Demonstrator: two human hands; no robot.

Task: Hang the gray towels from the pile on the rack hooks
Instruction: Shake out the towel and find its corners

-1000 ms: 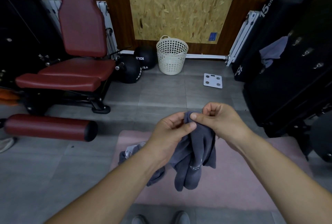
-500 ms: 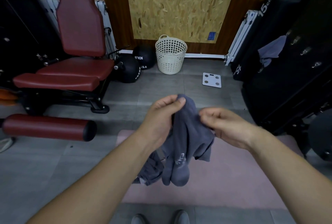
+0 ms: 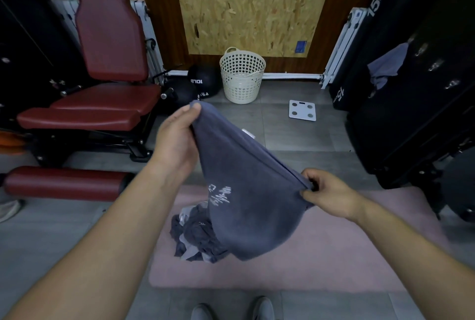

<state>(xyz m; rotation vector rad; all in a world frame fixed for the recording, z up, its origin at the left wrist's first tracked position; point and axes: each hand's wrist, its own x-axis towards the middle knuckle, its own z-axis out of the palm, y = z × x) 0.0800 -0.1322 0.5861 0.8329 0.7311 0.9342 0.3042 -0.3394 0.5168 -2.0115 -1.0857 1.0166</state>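
A gray towel (image 3: 246,206) with white lettering is stretched between my two hands above a pink mat. My left hand (image 3: 177,139) pinches its upper corner, raised toward the bench. My right hand (image 3: 326,195) pinches the lower right corner. Under the hanging towel lies the pile of gray towels (image 3: 195,237) on the mat. One gray towel (image 3: 385,66) hangs on the dark rack (image 3: 421,103) at the right, where several metal hooks (image 3: 437,65) show.
The pink mat (image 3: 308,255) lies on the grey tiled floor. A red padded bench (image 3: 102,68) stands at the left, with black medicine balls (image 3: 203,83) behind. A cream basket (image 3: 243,75) and a white scale (image 3: 302,110) sit near the back wall. My shoes (image 3: 231,309) show at the bottom.
My hands have moved apart, the left up and away, the right down to the right. The bunched towel has spread open between them and lifted off the pile.
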